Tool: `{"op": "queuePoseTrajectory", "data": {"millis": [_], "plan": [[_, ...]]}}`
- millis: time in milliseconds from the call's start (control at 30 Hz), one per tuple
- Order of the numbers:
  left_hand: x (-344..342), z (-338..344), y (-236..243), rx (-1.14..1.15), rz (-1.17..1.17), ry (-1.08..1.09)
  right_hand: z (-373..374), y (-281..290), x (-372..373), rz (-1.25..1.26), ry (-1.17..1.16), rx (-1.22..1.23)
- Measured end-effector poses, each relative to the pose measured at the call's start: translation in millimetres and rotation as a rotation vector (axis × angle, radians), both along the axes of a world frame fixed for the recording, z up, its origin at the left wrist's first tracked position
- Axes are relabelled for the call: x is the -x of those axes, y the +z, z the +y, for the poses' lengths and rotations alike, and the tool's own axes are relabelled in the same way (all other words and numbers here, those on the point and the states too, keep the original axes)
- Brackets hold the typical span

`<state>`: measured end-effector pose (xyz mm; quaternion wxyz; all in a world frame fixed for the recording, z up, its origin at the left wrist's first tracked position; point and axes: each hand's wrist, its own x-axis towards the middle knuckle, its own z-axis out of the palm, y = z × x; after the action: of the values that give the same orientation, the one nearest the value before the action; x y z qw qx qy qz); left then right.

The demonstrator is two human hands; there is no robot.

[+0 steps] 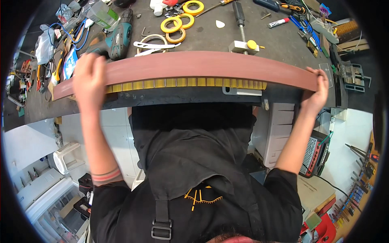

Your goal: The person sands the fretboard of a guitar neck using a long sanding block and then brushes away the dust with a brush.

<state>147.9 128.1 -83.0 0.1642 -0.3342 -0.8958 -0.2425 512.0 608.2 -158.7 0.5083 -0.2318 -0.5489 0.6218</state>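
A long reddish-brown strip (202,67), flat-faced like a sanding beam, spans the bench from left to right between my hands. My left hand (88,79), slightly blurred, is closed over it near its left end. At the other end, my right hand (318,91) grips it with the fingers round the edge. Just below the strip shows a fretted neck (178,83), its yellow-covered spaces divided by thin metal frets. The strip hides the neck's far side, and whether the two touch I cannot tell.
Behind the strip lie a teal cordless drill (121,37), yellow tape rolls (171,25), a white-handled folding razor (156,46) and a clamp-like screw fixture (244,46). A red-capped marker (278,23) and hand tools crowd the far right. Bags and cables clutter the left.
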Motion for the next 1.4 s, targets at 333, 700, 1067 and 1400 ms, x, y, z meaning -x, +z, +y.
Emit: {"op": "queuePoseTrajectory", "data": {"millis": [333, 700, 1067, 1400], "plan": [[38.1, -94.6, -4.8, -0.197, 0.103, -0.029, -110.7, 4.9, 34.2, 0.062, 0.070, 0.013], [8.9, -63.6, -11.3, -0.165, 0.083, -0.029, -71.4, 2.2, 11.8, -0.009, -0.053, -0.110], [-28.5, 8.1, -7.5, -0.122, 0.134, -0.133, -1.0, 0.9, -48.1, -0.036, -0.198, -0.026], [-29.8, 42.4, -8.2, -0.130, 0.107, -0.088, 13.6, 15.0, -33.2, -0.071, -0.138, 0.089]]}}
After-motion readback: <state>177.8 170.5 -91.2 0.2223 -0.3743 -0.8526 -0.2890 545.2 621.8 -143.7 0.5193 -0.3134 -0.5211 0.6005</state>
